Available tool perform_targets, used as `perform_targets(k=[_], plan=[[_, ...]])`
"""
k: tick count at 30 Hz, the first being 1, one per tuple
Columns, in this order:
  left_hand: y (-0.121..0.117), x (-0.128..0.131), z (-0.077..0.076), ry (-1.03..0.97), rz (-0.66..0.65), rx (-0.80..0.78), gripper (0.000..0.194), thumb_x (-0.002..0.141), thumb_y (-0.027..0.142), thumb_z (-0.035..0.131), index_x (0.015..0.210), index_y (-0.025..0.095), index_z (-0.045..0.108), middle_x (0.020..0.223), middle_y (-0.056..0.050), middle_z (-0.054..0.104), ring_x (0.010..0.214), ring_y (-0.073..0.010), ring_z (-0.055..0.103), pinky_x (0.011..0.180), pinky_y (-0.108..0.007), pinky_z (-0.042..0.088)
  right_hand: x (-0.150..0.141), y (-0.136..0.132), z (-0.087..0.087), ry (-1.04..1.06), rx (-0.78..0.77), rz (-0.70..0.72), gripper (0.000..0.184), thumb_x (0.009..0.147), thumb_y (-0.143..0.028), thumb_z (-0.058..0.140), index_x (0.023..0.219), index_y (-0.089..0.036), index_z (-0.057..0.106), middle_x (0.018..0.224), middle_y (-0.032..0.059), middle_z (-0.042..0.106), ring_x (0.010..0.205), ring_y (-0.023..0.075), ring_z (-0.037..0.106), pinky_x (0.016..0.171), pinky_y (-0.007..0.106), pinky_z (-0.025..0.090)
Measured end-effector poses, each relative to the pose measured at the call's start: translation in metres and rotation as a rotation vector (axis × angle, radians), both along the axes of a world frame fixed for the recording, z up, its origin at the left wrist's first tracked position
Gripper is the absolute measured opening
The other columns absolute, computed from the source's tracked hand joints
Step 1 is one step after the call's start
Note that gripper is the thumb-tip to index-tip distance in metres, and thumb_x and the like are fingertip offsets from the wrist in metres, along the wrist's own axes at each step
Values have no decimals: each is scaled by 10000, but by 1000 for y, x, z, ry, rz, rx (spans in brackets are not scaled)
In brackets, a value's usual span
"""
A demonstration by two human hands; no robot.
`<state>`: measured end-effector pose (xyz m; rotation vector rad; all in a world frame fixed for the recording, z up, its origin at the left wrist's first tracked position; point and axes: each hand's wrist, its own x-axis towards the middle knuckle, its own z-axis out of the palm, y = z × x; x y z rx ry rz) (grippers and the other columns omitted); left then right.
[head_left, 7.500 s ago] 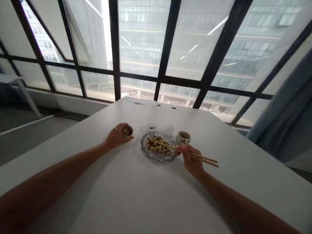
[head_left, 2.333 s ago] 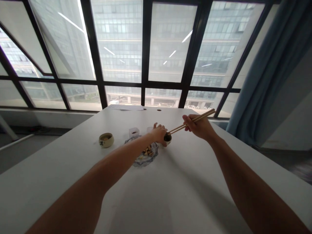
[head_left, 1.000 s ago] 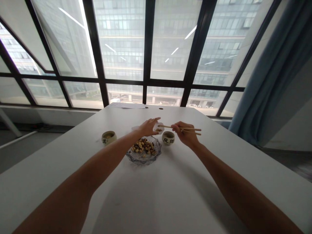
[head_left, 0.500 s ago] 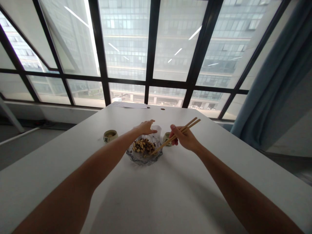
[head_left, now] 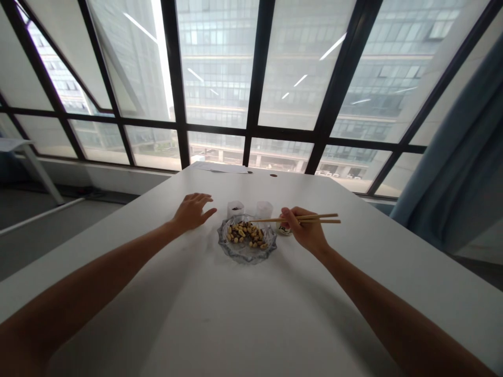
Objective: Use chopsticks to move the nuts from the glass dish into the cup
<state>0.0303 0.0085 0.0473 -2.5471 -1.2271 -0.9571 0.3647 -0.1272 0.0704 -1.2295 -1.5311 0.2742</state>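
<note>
A pair of wooden chopsticks [head_left: 319, 218] is gripped in my right hand [head_left: 306, 230]. Their tips reach over the back part of a scalloped glass bowl [head_left: 247, 256], which holds a mix of pale nuts or beans [head_left: 239, 231] and darker pieces. Whether the tips pinch anything is too small to tell. My left hand [head_left: 192, 212] hovers to the left of the bowl, empty, fingers apart. Behind the bowl stand two small whitish cups; the left cup [head_left: 236, 210] has dark bits inside, and the right cup [head_left: 264, 209] looks translucent. A small lettered pot [head_left: 283, 229] is partly hidden by my right hand.
Everything stands on a white table [head_left: 220, 314]. Papers [head_left: 220, 167] lie at its far edge, near a round hole [head_left: 273, 175]. Beyond it are large black-framed windows, with a blue curtain [head_left: 451, 173] at the right.
My left hand has moved left from above the back of the bowl, uncovering the cups. The chopstick tips have shifted from the bowl's front right to its back. The view has turned slightly left.
</note>
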Motion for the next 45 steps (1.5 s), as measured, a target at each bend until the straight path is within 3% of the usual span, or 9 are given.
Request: perform_targets(k=[6, 12, 18, 32, 45], plan=[[0, -16, -22, -108, 70, -11, 448, 869, 539, 609, 1196, 233, 622, 1329, -127, 653, 1266, -342, 573, 1085, -511, 428, -6, -1, -16, -120, 14, 13, 526, 938, -658, 544, 664, -219, 642, 641, 66, 698, 589, 206, 646, 554, 305, 506], [3, -18, -35, -353, 147, -111, 536, 828, 566, 652, 1229, 223, 560, 1256, -121, 657, 1111, -291, 647, 976, -432, 521, -14, -5, -23, -264, 87, 43, 533, 966, -654, 492, 672, -233, 633, 622, 43, 641, 564, 186, 578, 565, 316, 458], [8, -17, -45, -519, 105, -145, 576, 787, 580, 690, 1199, 198, 561, 1267, -140, 660, 1054, -282, 670, 966, -459, 529, -22, -9, -30, -405, 186, 98, 497, 994, -601, 503, 694, -231, 646, 595, 7, 612, 540, 158, 558, 579, 304, 428], [12, -18, -50, -591, 41, -215, 667, 755, 615, 720, 1234, 186, 544, 1247, -159, 667, 1125, -291, 671, 1001, -466, 517, -9, 3, -59, -75, 100, -13, 432, 995, -539, 545, 714, -236, 672, 660, 34, 707, 567, 186, 620, 544, 328, 484], [9, -19, -48, -546, 23, -317, 746, 733, 662, 713, 1276, 188, 519, 1154, -147, 704, 1072, -285, 688, 979, -463, 535, -15, -1, -42, -114, 58, 50, 367, 934, -521, 617, 701, -243, 673, 627, 17, 694, 532, 173, 568, 520, 318, 418]])
